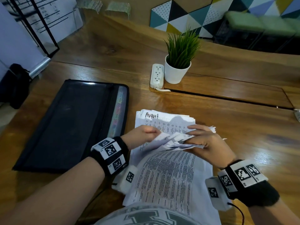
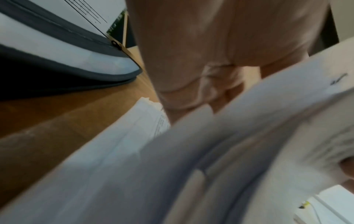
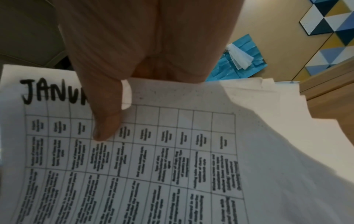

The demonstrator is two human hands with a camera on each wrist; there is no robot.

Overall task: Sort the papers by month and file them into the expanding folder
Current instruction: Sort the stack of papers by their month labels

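White papers [image 1: 168, 172] fanned at lower centre of frame, pinched by left hand [image 1: 142, 135] and right hand [image 1: 206, 143]; sorting underway. Black expanding folder [image 1: 69, 124] left on desk [image 1: 243, 127], nothing seen filed.

Head view from above, wrist views close, sharing papers [image 1: 168, 172]

2 hands [image 1: 142, 135], 1 paper stack [image 1: 168, 176], 1 folder [image 1: 68, 124], 1 potted plant [image 1: 177, 69], 1 pwr strip [image 1: 157, 75]

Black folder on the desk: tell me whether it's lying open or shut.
Open. The folder lies flat on the desk with its cover swung back, and the coloured tabs of its pockets show along the right edge.
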